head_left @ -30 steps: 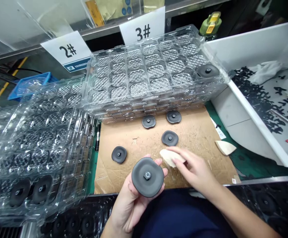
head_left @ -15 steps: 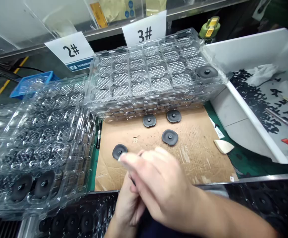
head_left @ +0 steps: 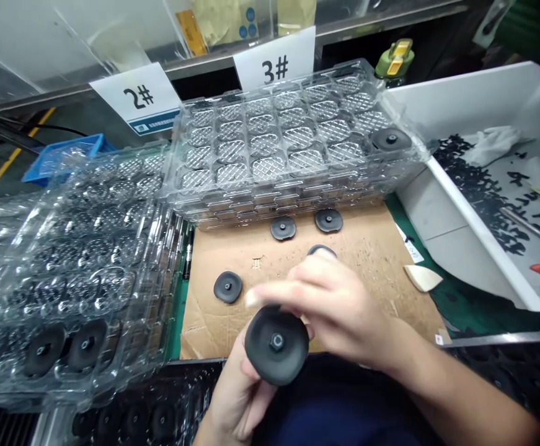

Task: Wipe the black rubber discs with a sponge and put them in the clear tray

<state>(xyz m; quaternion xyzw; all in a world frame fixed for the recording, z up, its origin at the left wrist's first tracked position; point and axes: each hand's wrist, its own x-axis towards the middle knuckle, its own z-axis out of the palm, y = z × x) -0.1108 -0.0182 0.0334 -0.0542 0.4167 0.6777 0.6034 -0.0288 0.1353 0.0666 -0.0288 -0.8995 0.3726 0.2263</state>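
Note:
A round black disc point(head_left: 270, 362) with a small metal stud in its middle faces up, just in front of my body. My left hand point(head_left: 237, 390) is closed on its lower left side, with the fingers partly behind it. Over the disc's top edge, my right hand point(head_left: 330, 303) has its index finger stretched out and looks slightly blurred. Its other fingertips are partly hidden, and I cannot tell if they touch the disc. Similar discs lie on the cardboard point(head_left: 367, 291): a left disc point(head_left: 227, 287), two back discs point(head_left: 283, 228), and one partly covered by my right hand point(head_left: 322, 250).
Clear plastic trays point(head_left: 265, 167) are stacked behind the cardboard, one disc in the top tray's right corner. More trays point(head_left: 79, 248) stand at left. At right, a white bin point(head_left: 488, 241) holds small black pieces. A beige wedge point(head_left: 423, 277) lies near the bin.
The black disc, hidden behind my right hand before, now shows its face. My right hand has shifted right and its index finger is stretched out. The view has tilted slightly.

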